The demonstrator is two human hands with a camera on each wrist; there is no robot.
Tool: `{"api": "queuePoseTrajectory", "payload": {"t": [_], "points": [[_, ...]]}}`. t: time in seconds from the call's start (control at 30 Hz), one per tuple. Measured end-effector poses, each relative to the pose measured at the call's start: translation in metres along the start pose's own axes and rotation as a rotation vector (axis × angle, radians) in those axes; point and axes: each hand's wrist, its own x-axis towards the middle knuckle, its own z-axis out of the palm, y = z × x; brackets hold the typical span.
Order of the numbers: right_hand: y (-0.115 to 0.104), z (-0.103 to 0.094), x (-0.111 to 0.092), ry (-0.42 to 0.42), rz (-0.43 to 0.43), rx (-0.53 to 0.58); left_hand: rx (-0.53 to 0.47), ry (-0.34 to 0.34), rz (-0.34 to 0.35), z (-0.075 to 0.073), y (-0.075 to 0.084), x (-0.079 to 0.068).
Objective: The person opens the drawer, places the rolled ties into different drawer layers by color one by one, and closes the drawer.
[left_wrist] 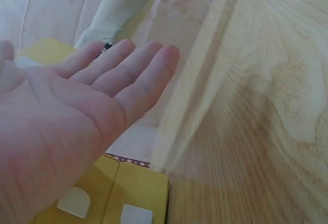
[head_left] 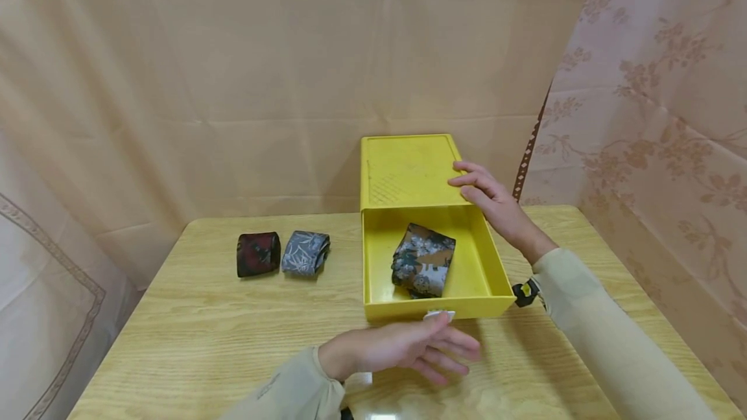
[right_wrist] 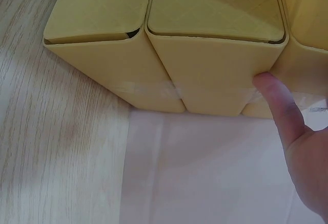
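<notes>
At the front of the yellow case (head_left: 408,170), the left hand (head_left: 403,349) has its fingers stretched out, slightly apart, holding nothing; whether its thumb touches the white handle (head_left: 441,314), I cannot tell. On the right edge of the case's top rests the right hand (head_left: 502,206), its fingers nearly straight and a little apart. From the case's front an open drawer (head_left: 474,268) sticks out, and inside it lies a folded patterned cloth (head_left: 426,261). Left of the case, on the table (head_left: 204,342), are one dark red roll (head_left: 255,255) and, nearer to the case, one grey leaf-patterned roll (head_left: 303,255).
</notes>
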Motion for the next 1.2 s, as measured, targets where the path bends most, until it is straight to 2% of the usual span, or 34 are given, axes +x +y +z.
{"api": "queuePoseTrajectory", "payload": {"t": [0.37, 1.2], "points": [[-0.0001, 0.0002, -0.0004, 0.0, -0.009, 0.003, -0.066, -0.028, 0.04, -0.0019, -0.0011, -0.0003], [0.0015, 0.0007, -0.0001, 0.009, -0.006, 0.02, -0.123, -0.017, 0.02, -0.0014, 0.0006, 0.0012]]}}
